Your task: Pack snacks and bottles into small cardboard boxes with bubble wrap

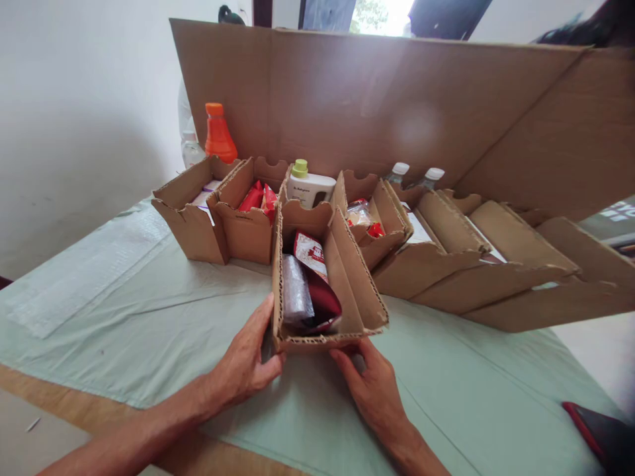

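An open-topped cardboard box (357,284) stands in front of a row of similar boxes, between my two hands. My left hand (251,357) grips its near left corner, with the thumb at the front and the fingers along the side. At the lower front edge, toward the right, my right hand (372,383) holds the box with fingers partly hidden beneath it. Inside lie a roll-shaped item in bubble wrap (296,287), a dark red pouch (325,301) and a red and white packet (310,251).
Behind the row rises a tall cardboard panel (367,99). An orange bottle (219,135), a white bottle with a green cap (310,187) and two white-capped bottles stand behind the boxes. A bubble wrap sheet (89,264) lies left on the green cloth (218,311). A dark red-edged object (595,426) is at right.
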Demonstrator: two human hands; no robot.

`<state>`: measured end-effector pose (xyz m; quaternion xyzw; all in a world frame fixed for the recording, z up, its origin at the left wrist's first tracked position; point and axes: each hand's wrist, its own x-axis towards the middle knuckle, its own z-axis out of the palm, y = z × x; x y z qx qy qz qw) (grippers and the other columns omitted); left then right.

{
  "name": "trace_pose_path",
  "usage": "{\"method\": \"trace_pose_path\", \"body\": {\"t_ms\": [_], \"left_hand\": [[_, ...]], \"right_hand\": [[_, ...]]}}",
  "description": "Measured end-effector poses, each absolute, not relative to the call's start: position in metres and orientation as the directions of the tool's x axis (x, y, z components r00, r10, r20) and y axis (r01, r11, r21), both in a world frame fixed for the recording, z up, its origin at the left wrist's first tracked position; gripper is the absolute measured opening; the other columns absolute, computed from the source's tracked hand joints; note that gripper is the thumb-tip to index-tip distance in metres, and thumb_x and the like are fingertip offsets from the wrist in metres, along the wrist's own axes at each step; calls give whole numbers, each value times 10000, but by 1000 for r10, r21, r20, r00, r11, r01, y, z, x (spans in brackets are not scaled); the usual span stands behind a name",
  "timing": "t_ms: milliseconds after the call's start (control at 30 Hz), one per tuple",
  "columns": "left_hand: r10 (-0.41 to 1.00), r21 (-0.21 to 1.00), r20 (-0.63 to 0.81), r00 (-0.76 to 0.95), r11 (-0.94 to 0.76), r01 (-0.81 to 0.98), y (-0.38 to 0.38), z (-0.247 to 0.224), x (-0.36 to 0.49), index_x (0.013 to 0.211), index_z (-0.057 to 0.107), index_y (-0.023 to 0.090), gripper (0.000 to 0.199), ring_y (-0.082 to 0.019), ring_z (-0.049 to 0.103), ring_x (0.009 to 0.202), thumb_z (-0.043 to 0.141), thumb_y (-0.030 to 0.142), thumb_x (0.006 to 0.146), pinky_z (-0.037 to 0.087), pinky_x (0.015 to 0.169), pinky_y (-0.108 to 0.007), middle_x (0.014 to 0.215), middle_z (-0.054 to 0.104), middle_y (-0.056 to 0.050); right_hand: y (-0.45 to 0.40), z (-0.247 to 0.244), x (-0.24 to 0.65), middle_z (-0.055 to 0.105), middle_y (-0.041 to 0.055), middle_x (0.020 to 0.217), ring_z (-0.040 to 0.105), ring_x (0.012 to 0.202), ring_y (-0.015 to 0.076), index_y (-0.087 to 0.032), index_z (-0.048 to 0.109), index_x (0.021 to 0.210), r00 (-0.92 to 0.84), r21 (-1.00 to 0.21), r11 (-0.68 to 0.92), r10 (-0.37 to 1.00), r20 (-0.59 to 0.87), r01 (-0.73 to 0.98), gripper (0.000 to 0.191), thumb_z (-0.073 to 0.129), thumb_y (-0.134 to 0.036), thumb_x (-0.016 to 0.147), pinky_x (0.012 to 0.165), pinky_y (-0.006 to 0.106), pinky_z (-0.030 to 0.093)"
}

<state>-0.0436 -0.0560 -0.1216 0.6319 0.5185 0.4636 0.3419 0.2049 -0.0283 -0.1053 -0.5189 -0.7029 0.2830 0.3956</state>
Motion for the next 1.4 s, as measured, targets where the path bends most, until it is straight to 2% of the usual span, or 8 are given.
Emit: {"method": "trace_pose_path", "body": {"t_ms": [167,367,500,667,900,1100,1267,1400], "left_hand": [[987,839,152,-43,-106,534,-18,-108,-58,1332,634,234,547,-268,706,940,684,333,796,554,868,-381,1095,762,-73],[965,809,103,-243,60,584,34,-106,-62,1131,681,173,365,-224,629,657,644,374,829,469,698,-344,676,659,-10],[937,894,180,-299,-29,447,30,-114,-45,1311,497,180,463,-201,655,795,563,394,905,512,760,-337,864,660,-28],[955,954,225,-192,-176,245,23,-126,-34,1117,561,220,310,-252,661,1128,654,356,854,507,1040,-451,1136,671,-95],[968,967,111,224,-157,200,41,-131,-51,1563,416,207,826,-371,327,1551,713,478,842,249,1263,-606,1677,355,-169],[904,889,114,413,-278,365,44,-128,-51,1632,311,256,929,-366,91,1615,718,549,850,130,1274,-622,1751,93,-133],[917,785,92,387,-306,538,52,-131,-37,1620,331,188,1013,-435,159,1592,783,448,752,190,1240,-669,1734,71,-221],[930,766,66,362,-280,578,59,-131,-33,1578,412,184,991,-478,240,1560,816,397,699,233,1217,-691,1729,103,-228]], "right_hand": [[10,-114,193,761,63,888,706,803,229,-217,702,956,-158,-825,300,954,255,478,220,593,-405,920,783,343,585],[27,-128,193,770,71,975,711,907,244,-213,724,1012,-151,-812,311,950,272,494,238,543,-354,948,864,384,562],[20,-129,195,769,64,1006,707,935,250,-226,728,1018,-181,-788,354,935,304,504,217,540,-311,951,875,401,535],[23,-130,194,773,53,1013,715,947,245,-241,718,984,-235,-746,411,912,337,525,193,527,-248,957,862,399,520],[25,-133,196,772,54,1050,718,996,240,-243,705,999,-250,-736,434,901,355,519,185,522,-233,977,887,391,532],[25,-131,195,775,57,1031,720,980,242,-237,716,987,-244,-740,428,904,352,519,196,521,-250,968,882,399,530],[27,-125,192,776,60,978,726,929,249,-229,719,956,-236,-738,421,907,349,528,207,516,-266,949,859,405,550],[5,-69,185,776,34,1009,735,962,222,-257,730,1033,-323,-713,523,852,413,468,256,478,-295,1007,904,376,578]]}}
